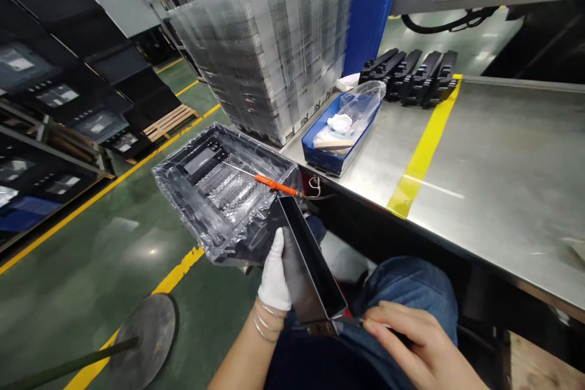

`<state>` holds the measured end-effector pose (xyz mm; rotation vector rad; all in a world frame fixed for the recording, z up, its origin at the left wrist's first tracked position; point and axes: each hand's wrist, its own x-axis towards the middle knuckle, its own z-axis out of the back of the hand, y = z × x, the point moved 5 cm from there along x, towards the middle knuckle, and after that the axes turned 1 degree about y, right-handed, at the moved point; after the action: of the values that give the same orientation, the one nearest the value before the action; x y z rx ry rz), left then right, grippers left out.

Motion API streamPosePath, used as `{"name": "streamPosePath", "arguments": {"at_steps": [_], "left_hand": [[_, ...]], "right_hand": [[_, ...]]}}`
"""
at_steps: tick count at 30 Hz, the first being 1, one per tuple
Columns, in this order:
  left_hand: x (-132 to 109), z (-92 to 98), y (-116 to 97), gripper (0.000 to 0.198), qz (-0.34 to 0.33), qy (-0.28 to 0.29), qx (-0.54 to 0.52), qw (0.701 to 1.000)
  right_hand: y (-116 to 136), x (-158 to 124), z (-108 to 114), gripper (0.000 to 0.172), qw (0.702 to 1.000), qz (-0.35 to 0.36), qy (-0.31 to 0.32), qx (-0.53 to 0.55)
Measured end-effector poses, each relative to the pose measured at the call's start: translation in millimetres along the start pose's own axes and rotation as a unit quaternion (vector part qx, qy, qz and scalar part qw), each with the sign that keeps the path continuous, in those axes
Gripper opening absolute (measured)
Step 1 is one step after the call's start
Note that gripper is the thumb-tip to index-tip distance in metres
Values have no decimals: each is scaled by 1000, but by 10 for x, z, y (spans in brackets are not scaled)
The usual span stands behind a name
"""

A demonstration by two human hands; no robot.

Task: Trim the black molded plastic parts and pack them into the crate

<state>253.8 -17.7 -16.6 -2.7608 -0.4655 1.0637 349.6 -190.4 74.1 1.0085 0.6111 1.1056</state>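
Note:
My left hand (275, 277), in a white glove, is closed round the side of a long black hollow plastic part (304, 262) with an open top. The part lies tilted above my lap, its near end toward me. Bare and pinched, my right hand (406, 332) grips a slim dark tool (351, 320), probably a small blade, whose tip meets the near end of the part. Much of the tool is hidden by my fingers. Beyond the part, an orange-handled tool (276, 185) with a long thin metal shaft rests across a plastic-lined crate (214, 250).
A steel table (503, 158) spans the right, with a yellow tape strip. On it stand a blue bin (322, 159) and several black parts (411, 76). Tall stacked clear trays (269, 49) rise behind the crate. A round metal base (144, 338) sits on the floor at left.

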Motion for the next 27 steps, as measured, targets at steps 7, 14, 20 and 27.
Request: {"name": "streamPosePath", "arguments": {"at_steps": [7,14,20,27], "left_hand": [[-71,-104,-28,25,-19,-37,-25,999],[-90,-67,-102,36,-92,-126,-29,987],[-132,11,-232,30,-161,-143,-59,975],[-77,397,-387,36,-251,-105,-22,962]], "right_hand": [[-22,-6,-53,29,999,-10,28,23],[165,9,29,19,991,45,-114,-45],[53,-70,-40,26,978,38,-191,-76],[62,-60,-42,25,983,56,-160,-69]]}}
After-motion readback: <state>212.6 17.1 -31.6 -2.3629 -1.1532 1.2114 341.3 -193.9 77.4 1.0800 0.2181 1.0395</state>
